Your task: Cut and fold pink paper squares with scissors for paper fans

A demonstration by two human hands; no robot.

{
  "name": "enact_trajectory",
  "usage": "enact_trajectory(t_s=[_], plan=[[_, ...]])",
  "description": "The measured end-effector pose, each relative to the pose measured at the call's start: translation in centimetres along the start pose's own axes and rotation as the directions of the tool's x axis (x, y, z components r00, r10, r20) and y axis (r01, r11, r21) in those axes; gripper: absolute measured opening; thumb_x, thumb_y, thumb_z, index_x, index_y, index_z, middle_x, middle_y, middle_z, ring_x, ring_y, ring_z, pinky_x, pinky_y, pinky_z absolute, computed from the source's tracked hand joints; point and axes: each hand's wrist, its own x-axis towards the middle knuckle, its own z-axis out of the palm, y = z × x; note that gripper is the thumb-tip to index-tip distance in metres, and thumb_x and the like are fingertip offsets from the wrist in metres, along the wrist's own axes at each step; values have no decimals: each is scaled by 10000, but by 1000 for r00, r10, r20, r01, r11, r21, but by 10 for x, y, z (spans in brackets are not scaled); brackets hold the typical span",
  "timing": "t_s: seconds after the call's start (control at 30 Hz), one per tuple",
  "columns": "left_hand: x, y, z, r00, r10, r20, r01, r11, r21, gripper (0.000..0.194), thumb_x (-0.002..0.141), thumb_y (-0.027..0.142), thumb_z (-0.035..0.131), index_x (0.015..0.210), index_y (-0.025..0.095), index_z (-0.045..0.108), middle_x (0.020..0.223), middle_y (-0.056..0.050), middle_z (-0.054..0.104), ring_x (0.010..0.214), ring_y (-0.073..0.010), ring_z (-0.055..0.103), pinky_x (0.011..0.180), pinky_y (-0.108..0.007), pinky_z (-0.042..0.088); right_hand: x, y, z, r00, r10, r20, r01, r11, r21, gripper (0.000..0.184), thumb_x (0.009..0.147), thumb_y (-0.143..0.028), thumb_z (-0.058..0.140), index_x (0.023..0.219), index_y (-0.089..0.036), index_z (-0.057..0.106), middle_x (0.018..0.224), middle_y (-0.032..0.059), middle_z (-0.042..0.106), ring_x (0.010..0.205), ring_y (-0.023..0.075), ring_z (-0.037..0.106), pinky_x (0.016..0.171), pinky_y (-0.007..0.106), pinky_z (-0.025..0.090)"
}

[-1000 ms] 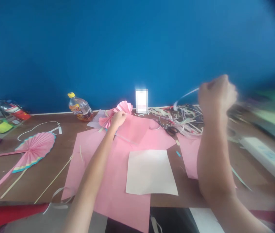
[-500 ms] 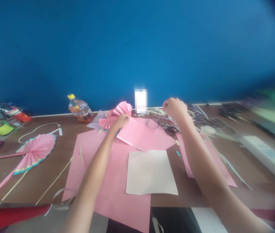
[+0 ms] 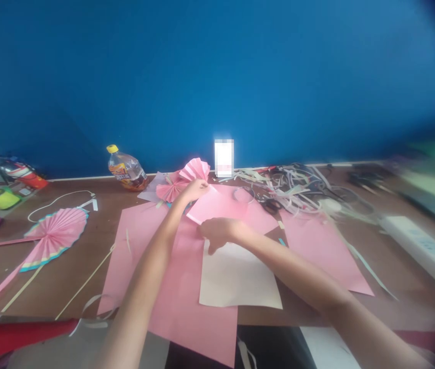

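My left hand [image 3: 197, 190] pinches a pink sheet [image 3: 221, 202]; whether my right hand [image 3: 219, 231] grips, I can't tell. White paper [image 3: 240, 282] lies below it, tangled strips [image 3: 297, 190] and a bottle [image 3: 127, 171] beyond.

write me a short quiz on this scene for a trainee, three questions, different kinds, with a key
1. Multiple choice: which thing does the right hand partly cover in this view? A) power strip B) off-white sheet C) round pleated fan
2. True or false: at the upper pink sheet, the left hand is nearer the blue wall than the right hand is.
3. Fill in the blank: the plastic drink bottle has a ______ cap.

Key: 1. B; 2. True; 3. yellow
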Motion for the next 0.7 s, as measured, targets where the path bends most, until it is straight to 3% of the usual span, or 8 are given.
enact_trajectory(t_s=[0.13,0.23,0.43,0.57,0.7], plan=[[1,-3,1,1000,3,12,-3,1000,-27,231,712,359,593,785,141,613,794,-42,649,723,-168,578,668,-258,416,2,-14,3,999,-3,-34,-2,987,-162,226,754,-240,683,929,-97,666,928,119,664,824,261,649,580,288,440],[2,-5,1,1000,10,17,-9,999,-33,212,728,351,580,767,143,599,760,-25,631,694,-153,564,662,-250,415,2,-17,6,999,0,-43,-8,981,-194,180,747,-161,633,912,-97,665,963,142,652,812,264,655,569,289,442],[1,-2,-1,999,-6,53,8,999,-49,189,748,327,554,800,148,580,749,-11,603,642,-131,526,625,-239,394,4,-8,14,996,-52,-79,46,995,-85,428,727,-93,535,1155,-104,552,1040,150,613,759,233,628,500,268,396],[-2,3,-1,997,-4,81,11,997,-80,159,755,288,544,830,151,575,738,-6,592,648,-129,521,619,-232,380,-5,-7,6,999,-34,-37,31,996,-81,329,728,-65,509,1034,-143,602,957,111,623,729,208,589,537,272,366],[-4,6,-2,993,10,117,2,995,-97,165,773,279,534,867,150,577,789,-15,608,726,-141,549,673,-238,395,-16,-3,-3,985,-91,-150,90,996,-8,249,744,-153,559,990,-185,588,925,66,607,695,170,532,542,261,323]])
